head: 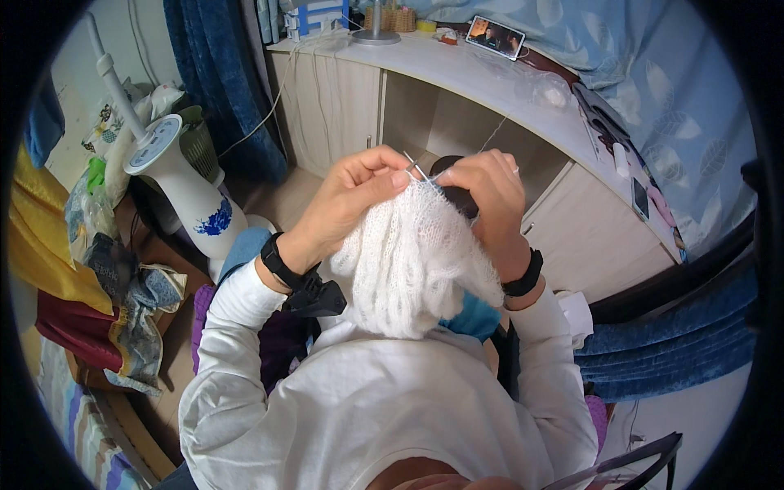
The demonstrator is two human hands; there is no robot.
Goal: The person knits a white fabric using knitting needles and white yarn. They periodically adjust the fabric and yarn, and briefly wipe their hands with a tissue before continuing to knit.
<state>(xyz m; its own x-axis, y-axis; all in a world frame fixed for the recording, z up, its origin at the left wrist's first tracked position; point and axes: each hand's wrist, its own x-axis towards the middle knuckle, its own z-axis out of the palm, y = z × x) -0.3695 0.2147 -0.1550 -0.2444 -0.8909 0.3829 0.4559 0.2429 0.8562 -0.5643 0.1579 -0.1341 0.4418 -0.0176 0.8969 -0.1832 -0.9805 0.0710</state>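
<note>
A white, fuzzy knitted piece [407, 263] hangs in loose folds below both hands, in front of my chest. My left hand [367, 184] pinches its upper edge and a thin knitting needle between thumb and fingers. Two needle tips [415, 164] cross just above the stitches. On the other side, my right hand [490, 190] grips the work close to the crossing, its fingers curled. A strand of white yarn [495, 131] runs from there up towards the desk. The folds and fingers hide most of each needle.
A pale desk [422, 67] curves ahead, with an open compartment below. On it are a phone showing video [496, 37], a clear plastic bag with white yarn [551, 92] and a lamp base [375, 37]. To the left stands a white fan-like appliance [184, 184] beside heaped cloth [147, 300].
</note>
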